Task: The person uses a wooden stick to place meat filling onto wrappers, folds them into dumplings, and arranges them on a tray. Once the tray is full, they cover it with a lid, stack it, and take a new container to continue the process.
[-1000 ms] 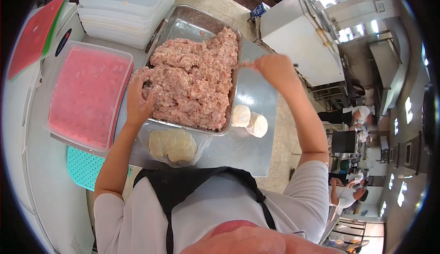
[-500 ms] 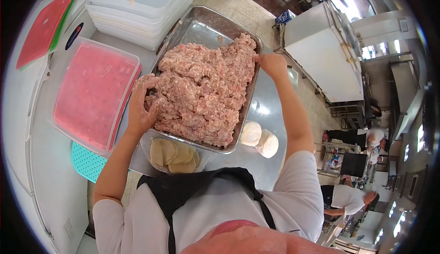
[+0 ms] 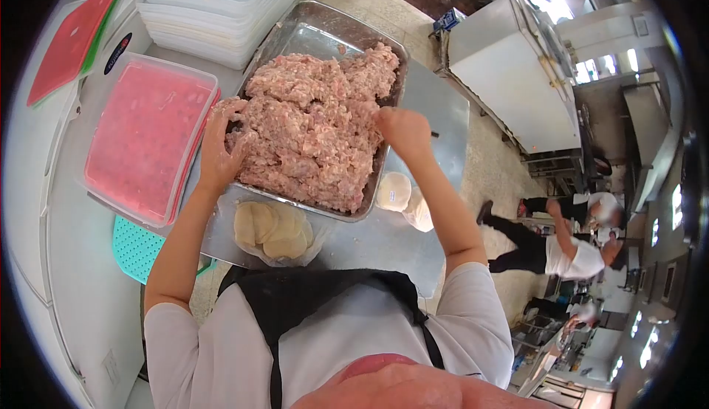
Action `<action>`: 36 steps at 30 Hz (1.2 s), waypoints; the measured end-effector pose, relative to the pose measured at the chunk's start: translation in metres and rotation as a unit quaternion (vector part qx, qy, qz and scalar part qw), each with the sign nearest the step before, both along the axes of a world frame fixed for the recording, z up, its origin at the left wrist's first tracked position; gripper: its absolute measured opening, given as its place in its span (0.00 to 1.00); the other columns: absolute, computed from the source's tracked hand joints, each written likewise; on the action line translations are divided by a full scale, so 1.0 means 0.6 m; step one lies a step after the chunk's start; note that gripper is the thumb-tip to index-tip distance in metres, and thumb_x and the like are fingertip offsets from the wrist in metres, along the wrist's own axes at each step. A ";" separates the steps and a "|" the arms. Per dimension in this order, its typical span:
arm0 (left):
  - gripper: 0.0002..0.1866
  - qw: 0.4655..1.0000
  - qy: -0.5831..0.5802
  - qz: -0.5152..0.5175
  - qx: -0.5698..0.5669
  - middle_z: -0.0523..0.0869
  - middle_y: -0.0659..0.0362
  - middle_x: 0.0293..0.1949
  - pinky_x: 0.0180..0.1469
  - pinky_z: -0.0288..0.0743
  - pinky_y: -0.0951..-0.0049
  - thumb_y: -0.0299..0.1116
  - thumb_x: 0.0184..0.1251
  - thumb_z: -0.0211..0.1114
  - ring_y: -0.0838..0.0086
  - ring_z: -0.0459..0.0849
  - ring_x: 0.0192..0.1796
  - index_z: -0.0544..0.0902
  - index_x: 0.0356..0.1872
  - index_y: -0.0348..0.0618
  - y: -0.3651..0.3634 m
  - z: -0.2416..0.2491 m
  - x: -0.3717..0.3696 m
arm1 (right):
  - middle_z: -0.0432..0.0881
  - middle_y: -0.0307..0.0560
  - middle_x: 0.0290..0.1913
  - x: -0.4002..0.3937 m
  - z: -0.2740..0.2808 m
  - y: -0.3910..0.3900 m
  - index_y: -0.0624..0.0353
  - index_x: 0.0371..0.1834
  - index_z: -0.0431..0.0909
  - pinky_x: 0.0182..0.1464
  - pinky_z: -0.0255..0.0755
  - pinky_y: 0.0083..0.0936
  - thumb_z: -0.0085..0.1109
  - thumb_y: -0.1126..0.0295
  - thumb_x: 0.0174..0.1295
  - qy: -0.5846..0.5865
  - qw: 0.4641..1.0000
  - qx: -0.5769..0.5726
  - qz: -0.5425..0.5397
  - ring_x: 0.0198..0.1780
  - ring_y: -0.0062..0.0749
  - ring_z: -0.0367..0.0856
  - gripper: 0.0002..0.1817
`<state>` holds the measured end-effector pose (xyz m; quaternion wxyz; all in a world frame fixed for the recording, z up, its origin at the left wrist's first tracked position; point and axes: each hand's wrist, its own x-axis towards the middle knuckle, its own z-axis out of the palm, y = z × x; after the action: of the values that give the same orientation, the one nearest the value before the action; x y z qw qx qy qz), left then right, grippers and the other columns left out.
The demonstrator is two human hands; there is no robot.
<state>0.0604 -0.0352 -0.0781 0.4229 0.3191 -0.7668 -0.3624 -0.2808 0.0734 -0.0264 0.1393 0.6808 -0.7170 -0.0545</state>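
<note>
A steel tray (image 3: 310,207) holds a large mound of raw ground meat (image 3: 310,128), with bare metal showing at its far end. At the mound's left side, my left hand (image 3: 220,147) rests against the meat with thumb and fingers apart. My right hand (image 3: 405,134) is curled closed at the mound's right edge, over the tray's side wall, its fingertips pressed into the meat and partly hidden. In front of the tray lies a clear plastic bag of pale round dough discs (image 3: 273,230). Two wrapped pale round stacks (image 3: 394,191) are beside the tray, one partly behind my right forearm.
To the left is a lidded plastic container (image 3: 151,136) with pinkish-red contents. Stacked white lids or trays (image 3: 221,18) stand behind it. A turquoise perforated basket (image 3: 136,250) sits lower left. Co-workers (image 3: 572,256) are at the right, beyond a white chest (image 3: 513,77).
My right hand has moved left from the tray's rim onto the meat's edge. The tray appears slightly higher and further left in view. A co-worker at the right has changed position.
</note>
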 end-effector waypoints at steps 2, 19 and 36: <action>0.28 1.000 0.004 0.010 -0.027 0.76 0.48 0.62 0.70 0.59 0.58 0.47 0.64 0.64 0.55 0.69 0.68 0.75 0.60 0.40 -0.003 -0.001 0.001 | 0.83 0.46 0.26 0.042 0.000 0.032 0.54 0.29 0.79 0.27 0.76 0.39 0.53 0.65 0.62 -0.004 1.000 0.014 -0.010 0.29 0.42 0.85 0.08; 0.24 0.998 -0.036 0.028 -0.037 0.76 0.46 0.61 0.71 0.59 0.55 0.37 0.60 0.66 0.49 0.69 0.67 0.76 0.57 0.42 -0.001 0.001 0.005 | 0.85 0.47 0.29 -0.161 0.125 -0.126 0.53 0.29 0.84 0.31 0.78 0.40 0.54 0.70 0.59 0.163 0.987 0.003 -0.011 0.34 0.46 0.86 0.08; 0.31 0.999 -0.033 0.023 -0.025 0.76 0.45 0.60 0.69 0.61 0.54 0.51 0.60 0.67 0.48 0.71 0.65 0.76 0.58 0.42 -0.010 0.003 0.005 | 0.85 0.57 0.32 -0.154 -0.049 -0.169 0.57 0.31 0.85 0.40 0.78 0.48 0.53 0.57 0.63 -0.050 0.994 0.071 -0.059 0.37 0.55 0.84 0.17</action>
<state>0.0633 -0.0410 -0.0765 0.4138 0.3379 -0.7815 -0.3222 -0.3734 -0.0281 -0.0559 0.0509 0.6473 -0.7564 -0.0791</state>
